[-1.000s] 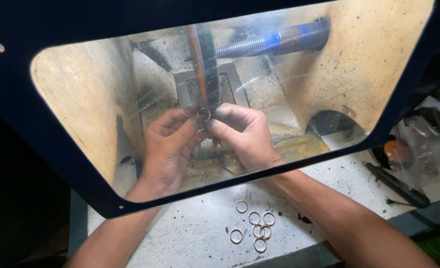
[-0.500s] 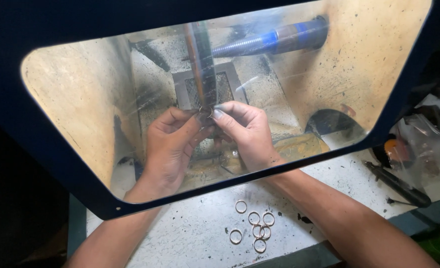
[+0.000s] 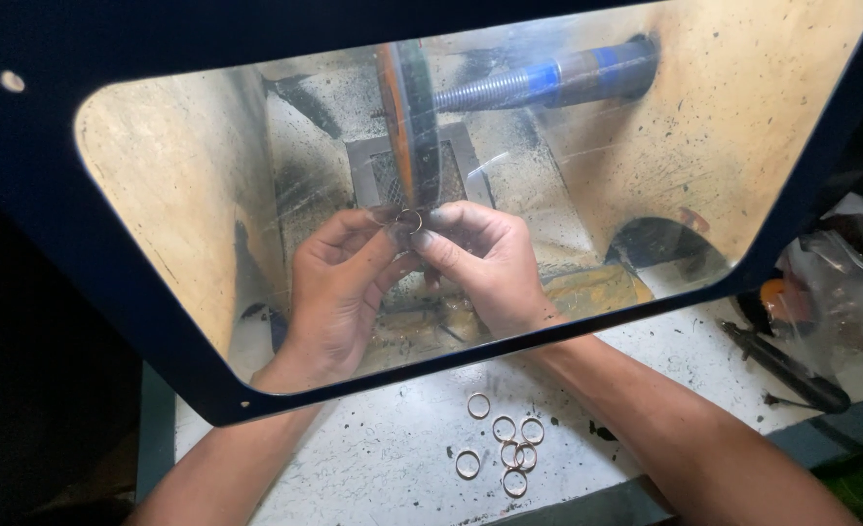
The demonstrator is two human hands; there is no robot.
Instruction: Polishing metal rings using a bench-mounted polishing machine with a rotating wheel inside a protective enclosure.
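While both hands work behind a clear shield (image 3: 207, 195) set in a dark blue frame, a small metal ring (image 3: 408, 219) sits between their fingertips, right at the lower edge of an upright polishing wheel (image 3: 407, 117). The left hand (image 3: 339, 292) has its grip pressed together on the ring's left side, thumb and forefinger pinching it, the other fingers curled below. The right hand (image 3: 485, 263) pinches the same ring from the right, its dusty fingertips meeting those of the left. The ring looks to be touching the wheel's rim or just beside it; which of the two cannot be told through the smeared shield.

The wheel stands edge-on to the camera, dark with an orange band on one side, and is carried on a threaded shaft (image 3: 548, 83) with a blue section that runs off to the right. Behind the wheel lies a grey square grille (image 3: 373, 175), and the walls of the enclosure are tan and spattered with dark specks.

Nearer the camera, outside the shield, a white, grimy table (image 3: 373, 468) bears a loose cluster of rings (image 3: 509, 448), some overlapping, between the two forearms. To the right on the table lies a dark pen-shaped tool (image 3: 782, 365), beside crumpled clear plastic (image 3: 831, 292).
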